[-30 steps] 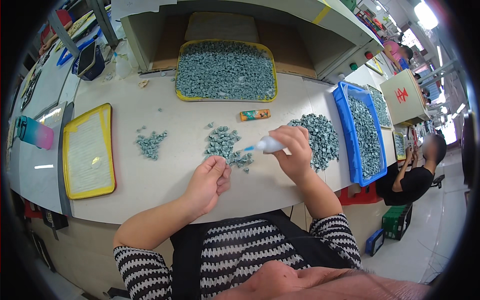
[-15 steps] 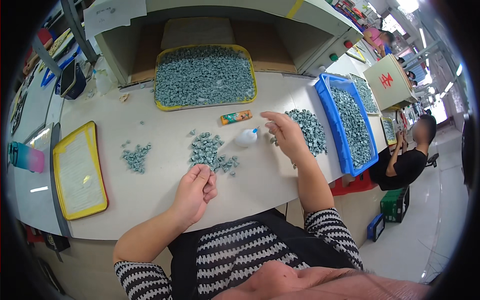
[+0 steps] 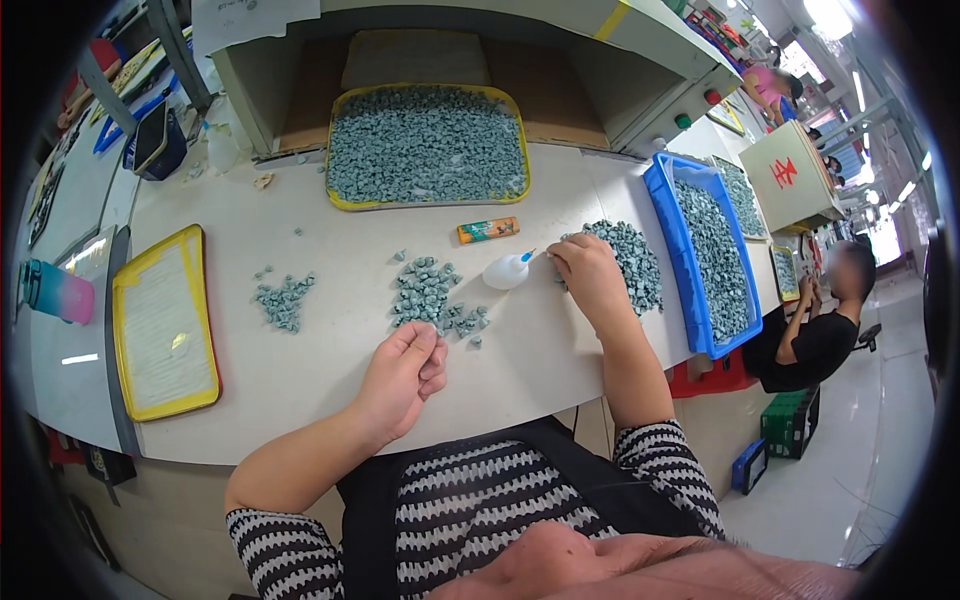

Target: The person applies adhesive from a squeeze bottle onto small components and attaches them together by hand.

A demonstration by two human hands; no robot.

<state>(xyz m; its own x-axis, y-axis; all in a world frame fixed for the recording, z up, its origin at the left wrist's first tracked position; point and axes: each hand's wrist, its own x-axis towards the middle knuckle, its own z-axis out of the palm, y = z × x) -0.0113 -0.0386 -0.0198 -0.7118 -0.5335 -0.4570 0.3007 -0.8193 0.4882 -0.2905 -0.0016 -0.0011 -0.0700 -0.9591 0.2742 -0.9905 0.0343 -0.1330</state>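
Note:
My left hand [image 3: 404, 372] is closed in a pinch at the near edge of the middle pile of small grey-green pieces [image 3: 422, 288]. Whatever lies between its thumb and forefinger is too small to make out. At the left edge of the right-hand pile of the same pieces [image 3: 632, 262], my right hand [image 3: 592, 278] has its thumb and fingers drawn together; its fingertips hide what they grip, if anything. Just left of that hand stands a white squeeze bottle [image 3: 505, 272] with a blue tip. An orange and green tube-shaped packet [image 3: 488, 230] lies behind the bottle.
A yellow-rimmed tray [image 3: 428, 145] full of pieces stands before an open cabinet. On the right is a blue bin [image 3: 735, 342] of pieces. Leftward are a small pile [image 3: 284, 302], a yellow-rimmed tray with a pale lining [image 3: 165, 330] and a drinking bottle [image 3: 58, 292]. A co-worker [image 3: 825, 325] sits at right.
My right hand has drawn its outstretched fingers together and come down at the pile's edge. My left hand stays in its pinch. The whole view has shifted slightly.

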